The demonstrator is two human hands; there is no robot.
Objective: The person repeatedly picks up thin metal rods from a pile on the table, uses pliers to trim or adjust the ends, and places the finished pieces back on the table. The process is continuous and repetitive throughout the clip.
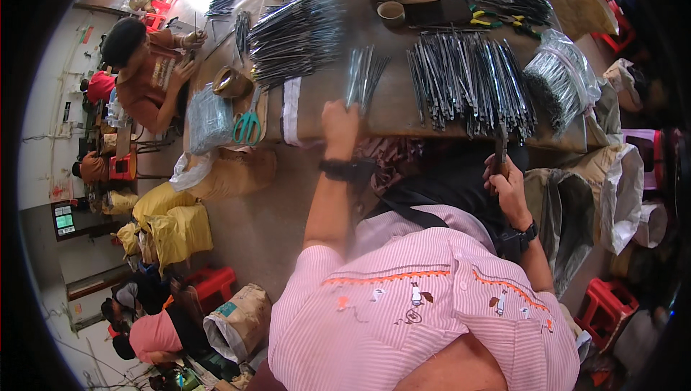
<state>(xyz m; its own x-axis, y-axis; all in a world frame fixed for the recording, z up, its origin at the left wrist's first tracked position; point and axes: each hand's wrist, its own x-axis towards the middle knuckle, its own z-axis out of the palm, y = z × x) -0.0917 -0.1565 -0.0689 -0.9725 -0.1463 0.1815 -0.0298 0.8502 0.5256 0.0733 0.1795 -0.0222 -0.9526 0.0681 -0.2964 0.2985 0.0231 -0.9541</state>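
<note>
Pink shirt (425, 304) below, left hand (340, 126) pinches a rod bundle (362, 78) on the table (392, 106) (sorting step), right hand (508, 183) clenches a tool (500, 147) near the main pile (471, 81); next, probably trimming.

Pink-striped shirt (403, 304), teal-handled scissors (247, 126), dark grey rods (471, 85) — brown table (392, 103).

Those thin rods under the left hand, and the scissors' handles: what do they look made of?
Thin rods: probably metal wire or strip, judging by their grey, slightly shiny, stiff, straight look; any coating is too small to tell. Scissors: teal handles look like smooth moulded plastic; blades seem steel. The left hand touches the rods.
</note>
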